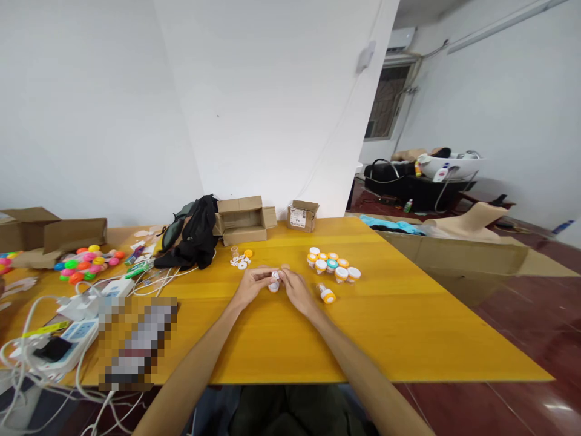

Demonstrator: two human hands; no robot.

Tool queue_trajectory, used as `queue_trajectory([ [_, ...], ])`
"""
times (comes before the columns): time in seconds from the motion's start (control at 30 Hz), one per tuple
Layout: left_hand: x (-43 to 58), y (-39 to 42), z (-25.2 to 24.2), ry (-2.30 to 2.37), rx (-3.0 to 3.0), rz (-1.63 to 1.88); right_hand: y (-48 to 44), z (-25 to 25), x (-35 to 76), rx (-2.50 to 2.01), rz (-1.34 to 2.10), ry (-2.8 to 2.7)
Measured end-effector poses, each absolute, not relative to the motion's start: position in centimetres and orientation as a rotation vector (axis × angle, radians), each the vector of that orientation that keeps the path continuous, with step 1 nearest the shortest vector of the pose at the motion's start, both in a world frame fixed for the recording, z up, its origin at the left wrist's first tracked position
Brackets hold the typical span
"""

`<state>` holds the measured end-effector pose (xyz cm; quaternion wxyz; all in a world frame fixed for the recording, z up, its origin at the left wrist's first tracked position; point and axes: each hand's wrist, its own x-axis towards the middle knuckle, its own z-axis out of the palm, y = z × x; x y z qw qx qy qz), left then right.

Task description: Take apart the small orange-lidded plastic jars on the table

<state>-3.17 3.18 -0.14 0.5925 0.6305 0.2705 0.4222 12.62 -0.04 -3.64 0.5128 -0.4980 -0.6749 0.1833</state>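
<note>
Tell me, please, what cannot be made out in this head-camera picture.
Head view, small white piece: too small, half covered by fingers of left hand and right hand.
Head view, pixelated patch at left on the table: blurs whatever lies there.
Head view, small jars: contents too small to tell.

Yellow table (385,327) with capped jars (333,265), cardboard boxes (242,219), black bag (193,233), power strips (77,336).

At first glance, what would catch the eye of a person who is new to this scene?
The bright yellow table stands out first, with the left hand and right hand meeting at its middle around a small jar. Just right of them sits a cluster of little jars with orange, white and teal lids, and at the far left lies a heap of colourful balls.
</note>
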Motion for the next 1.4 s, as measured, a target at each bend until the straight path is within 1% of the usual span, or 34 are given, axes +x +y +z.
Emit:
queue_trajectory([
  [0.43, -3.1, 3.1, 0.2, 0.642, 1.461, 0.971, -0.3, -3.1, 12.5, -1.163, 0.465, -1.589],
  [0.67, -3.2, 3.0, 0.3, 0.704, 1.496, 1.03, -0.4, -2.9, 12.3, -1.131, 0.508, -1.578],
  [1.13, -3.2, 3.0, 0.2, 0.57, 1.498, 0.991, -0.3, -2.9, 12.7, -1.104, 0.633, -1.617],
  [1.4, -3.3, 3.0, 0.1, 0.581, 1.5, 0.954, -0.5, -2.4, 12.7, -1.094, 0.681, -1.609],
])
